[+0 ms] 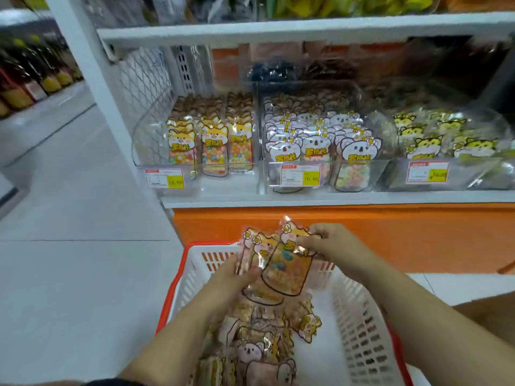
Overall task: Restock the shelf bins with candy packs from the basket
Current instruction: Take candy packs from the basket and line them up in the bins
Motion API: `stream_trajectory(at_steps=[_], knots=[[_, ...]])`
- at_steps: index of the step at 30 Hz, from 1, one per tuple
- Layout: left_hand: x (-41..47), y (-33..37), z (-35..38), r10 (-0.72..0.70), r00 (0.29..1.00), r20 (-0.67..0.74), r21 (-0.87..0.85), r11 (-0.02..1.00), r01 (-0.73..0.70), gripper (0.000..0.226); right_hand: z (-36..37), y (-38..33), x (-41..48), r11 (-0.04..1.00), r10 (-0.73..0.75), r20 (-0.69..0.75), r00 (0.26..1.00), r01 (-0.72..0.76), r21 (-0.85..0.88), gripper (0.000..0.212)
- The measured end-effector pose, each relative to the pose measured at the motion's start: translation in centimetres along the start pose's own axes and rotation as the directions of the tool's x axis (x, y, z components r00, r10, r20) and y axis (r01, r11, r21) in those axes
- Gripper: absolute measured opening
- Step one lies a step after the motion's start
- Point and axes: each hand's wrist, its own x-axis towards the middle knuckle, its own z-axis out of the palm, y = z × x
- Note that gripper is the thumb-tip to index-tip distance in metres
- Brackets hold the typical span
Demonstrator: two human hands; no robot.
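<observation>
A white basket with a red rim sits low in front of me, holding several loose candy packs. Above it I hold a small stack of orange fox candy packs. My left hand grips the stack from the lower left. My right hand pinches the top edge of the front pack. On the shelf stand clear bins: the left bin has orange fox packs, the middle bin white koala packs, the right bin yellow tiger packs.
An orange panel runs below the white shelf edge. A white upright post bounds the shelf on the left. Grey floor opens to the left. Bottles line a far shelf.
</observation>
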Motion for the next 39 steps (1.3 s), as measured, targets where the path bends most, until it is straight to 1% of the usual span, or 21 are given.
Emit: stream_trajectory(at_steps=[3,4,6,9,10,12,13,14,16,17,19,21,22,25,27,29,31,33,36,38,39], knots=[[-1.3,3.0,-0.7,0.079,0.995,0.053,-0.090,0.993,-0.074,0.056,0.4,-2.9,-0.4,0.996,-0.028,-0.048,0.998,0.032,0.083,0.036],[-1.8,4.5,-0.9,0.108,0.993,0.049,-0.110,0.989,-0.102,0.057,0.5,-4.1,-0.4,0.995,-0.051,-0.044,0.998,0.054,0.082,0.036],[-2.8,7.3,-1.5,0.182,0.983,0.030,-0.142,0.974,-0.176,0.057,0.9,-6.7,-0.4,0.990,-0.131,-0.038,0.991,0.133,0.056,0.026],[-3.6,11.4,-3.6,0.270,0.963,-0.016,-0.174,0.947,-0.269,0.052,1.3,-11.8,-0.2,0.957,-0.290,-0.122,0.949,0.291,-0.009,0.019],[-3.7,13.0,-4.5,0.303,0.953,-0.029,-0.146,0.941,-0.304,0.058,1.4,-13.7,0.1,0.942,-0.335,-0.149,0.930,0.336,-0.016,0.018],[-3.4,16.0,-6.6,0.395,0.917,-0.064,-0.013,0.918,-0.396,0.088,1.5,-17.2,1.0,0.907,-0.418,-0.195,0.887,0.419,-0.038,0.017],[-3.0,17.3,-7.6,0.429,0.900,-0.072,0.055,0.903,-0.426,0.098,1.6,-18.6,1.9,0.890,-0.454,-0.215,0.865,0.450,-0.073,0.018],[-2.4,18.6,-8.5,0.454,0.887,-0.081,0.116,0.889,-0.444,0.095,1.7,-20.0,2.5,0.872,-0.489,-0.236,0.840,0.474,-0.123,0.017],[-0.8,21.0,-9.9,0.490,0.862,-0.127,0.180,0.866,-0.466,0.070,2.1,-22.2,4.0,0.832,-0.554,-0.294,0.779,0.512,-0.212,0.019],[0.3,21.9,-10.4,0.508,0.846,-0.164,0.211,0.856,-0.473,0.066,2.3,-23.0,4.8,0.814,-0.581,-0.332,0.743,0.523,-0.254,0.022],[2.4,23.6,-11.2,0.519,0.834,-0.189,0.276,0.843,-0.462,0.077,2.7,-24.1,6.6,0.797,-0.603,-0.398,0.691,0.501,-0.338,0.020],[4.5,24.1,-11.9,0.474,0.869,-0.144,0.259,0.865,-0.429,0.088,3.2,-24.4,8.4,0.797,-0.595,-0.424,0.683,0.433,-0.421,0.016],[5.3,24.0,-12.1,0.427,0.897,-0.111,0.224,0.890,-0.396,0.087,3.4,-24.4,9.5,0.791,-0.591,-0.421,0.688,0.394,-0.468,0.014],[8.1,23.1,-12.6,0.264,0.964,0.012,0.060,0.963,-0.264,0.072,3.8,-24.0,12.3,0.729,-0.593,-0.369,0.716,0.281,-0.625,0.011],[9.8,22.3,-12.9,0.217,0.972,0.087,-0.058,0.976,-0.212,0.066,3.7,-24.0,13.7,0.681,-0.597,-0.339,0.728,0.235,-0.694,0.011],[11.3,21.6,-13.1,0.187,0.971,0.147,-0.099,0.980,-0.174,0.058,3.3,-24.2,14.9,0.621,-0.602,-0.309,0.736,0.189,-0.761,0.009],[12.3,21.1,-13.0,0.167,0.965,0.200,-0.044,0.986,-0.161,0.049,3.2,-24.3,15.7,0.561,-0.578,-0.275,0.768,0.129,-0.818,0.006],[13.0,20.5,-12.6,0.159,0.967,0.201,0.041,0.985,-0.170,0.048,3.4,-24.2,16.4,0.525,-0.533,-0.249,0.809,0.086,-0.847,0.005],[13.7,19.8,-12.5,0.162,0.983,0.081,0.160,0.972,-0.173,0.071,4.1,-23.8,16.8,0.472,-0.514,-0.231,0.826,0.047,-0.880,0.011],[13.9,19.6,-12.4,0.164,0.986,0.007,0.239,0.957,-0.161,0.079,4.4,-23.5,16.9,0.398,-0.514,-0.215,0.830,0.008,-0.918,0.015],[14.1,19.5,-12.5,0.161,0.987,-0.019,0.313,0.938,-0.147,0.086,4.4,-23.4,16.9,0.353,-0.507,-0.200,0.838,-0.010,-0.935,0.017]])
